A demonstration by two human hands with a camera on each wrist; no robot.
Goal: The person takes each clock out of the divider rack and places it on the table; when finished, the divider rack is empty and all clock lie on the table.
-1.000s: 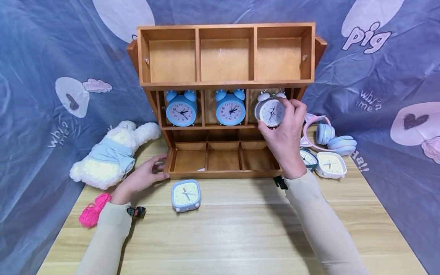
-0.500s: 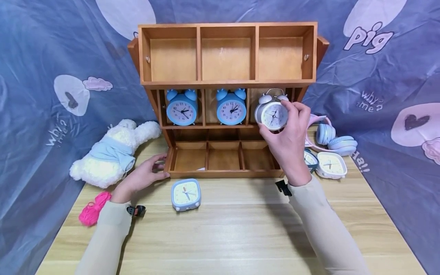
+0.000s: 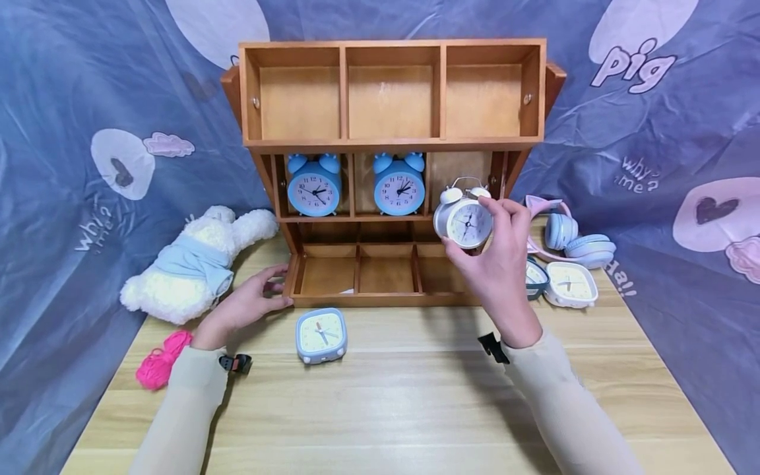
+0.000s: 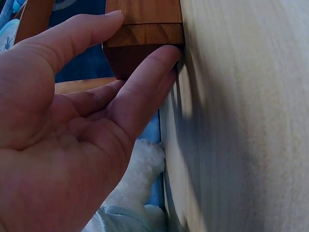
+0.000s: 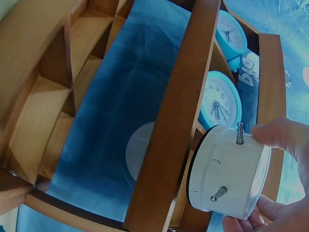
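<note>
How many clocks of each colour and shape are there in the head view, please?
Blue twin-bell clocks: 2
White twin-bell clock: 1
Blue square clock: 1
White square clock: 1
Dark teal clock, partly hidden: 1
Total: 6

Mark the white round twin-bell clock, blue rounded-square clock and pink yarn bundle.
White round twin-bell clock (image 3: 466, 223), head view, dial.
Blue rounded-square clock (image 3: 321, 333), head view, dial.
Pink yarn bundle (image 3: 162, 362), head view, its middle.
</note>
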